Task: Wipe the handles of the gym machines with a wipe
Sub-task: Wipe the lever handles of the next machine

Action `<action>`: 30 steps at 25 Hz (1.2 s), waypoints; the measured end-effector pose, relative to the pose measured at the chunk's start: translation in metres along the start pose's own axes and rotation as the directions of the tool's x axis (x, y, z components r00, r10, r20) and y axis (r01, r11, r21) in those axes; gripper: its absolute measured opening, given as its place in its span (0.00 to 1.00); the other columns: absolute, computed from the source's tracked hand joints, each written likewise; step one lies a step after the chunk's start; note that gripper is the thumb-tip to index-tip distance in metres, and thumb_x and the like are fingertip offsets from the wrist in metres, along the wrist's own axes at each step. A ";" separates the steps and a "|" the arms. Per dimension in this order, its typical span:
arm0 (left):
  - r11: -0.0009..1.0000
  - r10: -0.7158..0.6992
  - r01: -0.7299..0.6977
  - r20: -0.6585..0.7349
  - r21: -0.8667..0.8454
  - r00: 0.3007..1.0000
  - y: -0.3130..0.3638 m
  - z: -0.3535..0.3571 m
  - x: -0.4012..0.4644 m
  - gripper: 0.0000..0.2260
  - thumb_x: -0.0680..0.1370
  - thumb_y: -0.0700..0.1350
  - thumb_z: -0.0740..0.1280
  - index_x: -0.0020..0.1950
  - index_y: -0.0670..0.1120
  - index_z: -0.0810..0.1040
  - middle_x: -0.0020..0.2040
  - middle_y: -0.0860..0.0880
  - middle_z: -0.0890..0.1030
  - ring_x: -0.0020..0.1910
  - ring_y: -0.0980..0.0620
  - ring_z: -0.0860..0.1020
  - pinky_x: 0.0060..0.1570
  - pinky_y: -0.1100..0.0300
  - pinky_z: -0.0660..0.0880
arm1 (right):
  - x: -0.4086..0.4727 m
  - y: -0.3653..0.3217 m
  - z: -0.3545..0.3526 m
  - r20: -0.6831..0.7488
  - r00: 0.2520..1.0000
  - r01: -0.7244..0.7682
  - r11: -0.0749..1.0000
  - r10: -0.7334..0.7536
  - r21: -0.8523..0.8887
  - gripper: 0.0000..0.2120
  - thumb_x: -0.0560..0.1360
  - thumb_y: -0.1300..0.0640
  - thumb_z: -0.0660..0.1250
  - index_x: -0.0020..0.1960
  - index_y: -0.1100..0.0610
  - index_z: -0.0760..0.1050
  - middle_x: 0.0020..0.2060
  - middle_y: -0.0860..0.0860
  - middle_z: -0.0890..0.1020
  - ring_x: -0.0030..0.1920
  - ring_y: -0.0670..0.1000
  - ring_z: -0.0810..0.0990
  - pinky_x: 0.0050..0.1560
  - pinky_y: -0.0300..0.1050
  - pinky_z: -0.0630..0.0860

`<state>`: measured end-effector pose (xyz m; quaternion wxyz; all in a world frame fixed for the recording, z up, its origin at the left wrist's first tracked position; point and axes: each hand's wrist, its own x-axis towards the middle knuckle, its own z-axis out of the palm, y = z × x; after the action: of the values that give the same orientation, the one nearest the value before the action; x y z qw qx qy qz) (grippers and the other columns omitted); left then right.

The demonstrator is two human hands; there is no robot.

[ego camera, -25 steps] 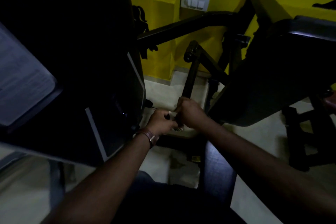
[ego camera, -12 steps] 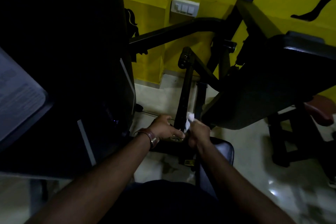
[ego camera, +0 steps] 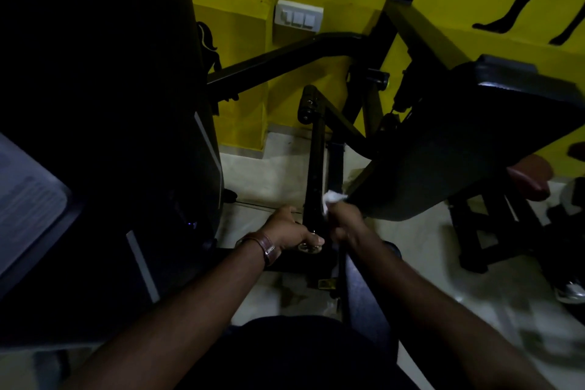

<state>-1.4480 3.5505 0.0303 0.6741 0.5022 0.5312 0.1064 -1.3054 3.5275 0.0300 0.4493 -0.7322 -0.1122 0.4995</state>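
A black upright bar [ego camera: 315, 168] of a gym machine rises in the middle of the view, with a roller end at its top. My left hand [ego camera: 289, 229], with a brown strap on the wrist, grips a small metal knob [ego camera: 308, 247] at the bar's base. My right hand [ego camera: 343, 220] holds a white wipe [ego camera: 332, 198] bunched in its fingers, just to the right of the bar. Whether the wipe touches the bar is too dark to tell.
A large black pad [ego camera: 459, 152] slants in from the right, close above my right hand. A tall black machine housing [ego camera: 110, 136] fills the left. The yellow wall holds a white switch plate [ego camera: 297, 17]. A dark red seat [ego camera: 528, 180] stands at right on the pale floor.
My right hand came off the bar's base, where both hands were together, and now holds the white wipe visible beside the bar. The left hand stays on the knob. The view tilted.
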 end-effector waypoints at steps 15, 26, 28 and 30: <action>0.980 0.037 -0.003 0.167 -0.200 0.985 0.007 0.005 -0.003 0.20 0.63 0.20 0.67 0.48 0.38 0.78 0.37 0.43 0.84 0.37 0.44 0.82 0.42 0.48 0.80 | 0.019 -0.007 0.016 0.083 0.674 0.499 0.370 -0.734 -0.783 0.06 0.69 0.57 0.71 0.39 0.59 0.84 0.36 0.55 0.80 0.39 0.58 0.79 0.36 0.40 0.64; 0.982 0.019 -0.007 0.063 -0.186 0.998 0.007 0.008 0.000 0.16 0.63 0.20 0.67 0.38 0.40 0.78 0.29 0.48 0.82 0.28 0.50 0.81 0.28 0.59 0.77 | 0.007 -0.033 0.018 0.167 0.783 0.476 0.404 -0.599 -0.781 0.12 0.66 0.62 0.76 0.33 0.51 0.74 0.37 0.48 0.78 0.39 0.47 0.78 0.36 0.38 0.66; 0.981 0.057 -0.050 0.033 -0.186 0.998 0.002 0.011 0.004 0.09 0.67 0.27 0.68 0.37 0.40 0.79 0.33 0.46 0.82 0.33 0.48 0.81 0.34 0.57 0.78 | -0.008 -0.015 0.016 0.261 0.800 0.514 0.392 -0.540 -0.763 0.12 0.67 0.62 0.74 0.32 0.52 0.74 0.36 0.48 0.80 0.39 0.47 0.80 0.39 0.37 0.71; 0.977 0.079 -0.075 0.013 -0.199 0.997 0.001 0.011 0.007 0.08 0.71 0.33 0.70 0.34 0.42 0.78 0.33 0.47 0.81 0.34 0.49 0.79 0.34 0.58 0.77 | -0.018 0.001 0.007 0.360 0.776 0.566 0.320 -0.517 -0.760 0.05 0.67 0.63 0.74 0.37 0.55 0.80 0.36 0.50 0.81 0.39 0.48 0.81 0.38 0.32 0.69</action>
<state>-1.4355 3.5492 0.0266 0.7216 0.4536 0.4912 0.1795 -1.3205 3.5197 0.0398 0.1781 -0.7594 -0.5855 0.2206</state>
